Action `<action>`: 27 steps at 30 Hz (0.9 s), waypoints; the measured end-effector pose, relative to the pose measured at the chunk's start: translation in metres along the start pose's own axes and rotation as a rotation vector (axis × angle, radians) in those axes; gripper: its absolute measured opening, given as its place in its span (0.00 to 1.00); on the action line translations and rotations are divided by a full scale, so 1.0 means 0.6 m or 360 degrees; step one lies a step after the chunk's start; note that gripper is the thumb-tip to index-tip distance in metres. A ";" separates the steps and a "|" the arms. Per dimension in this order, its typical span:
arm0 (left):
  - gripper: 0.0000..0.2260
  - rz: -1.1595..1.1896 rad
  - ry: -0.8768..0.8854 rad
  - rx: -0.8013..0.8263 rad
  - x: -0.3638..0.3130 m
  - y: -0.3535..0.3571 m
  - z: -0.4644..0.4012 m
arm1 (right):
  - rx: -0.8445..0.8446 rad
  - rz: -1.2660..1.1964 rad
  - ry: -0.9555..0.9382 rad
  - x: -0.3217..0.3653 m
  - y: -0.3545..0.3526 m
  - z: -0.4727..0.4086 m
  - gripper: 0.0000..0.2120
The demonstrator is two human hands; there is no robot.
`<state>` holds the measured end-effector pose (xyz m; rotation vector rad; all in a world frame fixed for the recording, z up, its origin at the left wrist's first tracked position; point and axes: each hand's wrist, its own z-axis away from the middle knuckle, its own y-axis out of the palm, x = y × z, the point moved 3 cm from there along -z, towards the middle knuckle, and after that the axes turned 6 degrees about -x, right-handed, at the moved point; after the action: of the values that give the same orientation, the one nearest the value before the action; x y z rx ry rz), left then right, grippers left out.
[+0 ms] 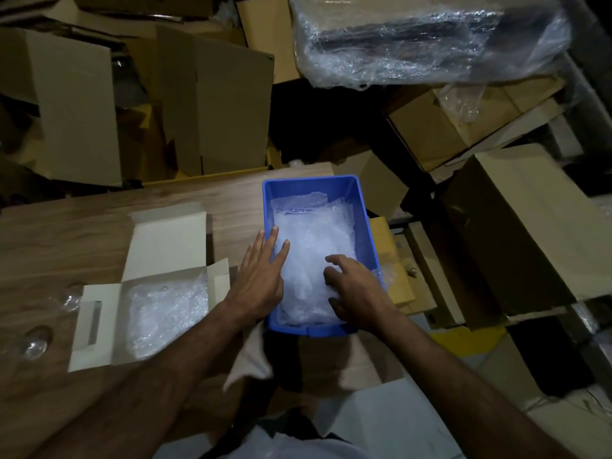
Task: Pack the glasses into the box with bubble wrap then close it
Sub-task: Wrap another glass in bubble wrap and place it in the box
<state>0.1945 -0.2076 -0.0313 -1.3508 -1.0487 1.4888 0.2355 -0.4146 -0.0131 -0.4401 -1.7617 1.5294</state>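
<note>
**Two hands in the blue bin**

A blue bin (313, 190) full of bubble wrap (311, 246) sits at the right end of the wooden counter (66, 233). The left hand (260, 279) lies flat over the bin's left wall, its grip spread wide. The right hand (356, 286) rests on the wrap with curled fingers; I cannot tell if it pinches any. To the left, the white box (99, 323) lies open with more wrap inside. Two clear glasses (34, 341) lie on the counter beside the box.
</note>
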 end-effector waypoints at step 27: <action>0.13 0.1459 0.0159 -0.0627 0.033 -0.214 0.085 | -0.0400 0.0011 -0.0260 0.176 -0.246 -0.038 0.14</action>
<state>0.1491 -0.1537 0.0888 -2.3637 -0.6863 1.8604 0.2129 -0.3602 0.1600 -0.4550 -2.0934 1.3862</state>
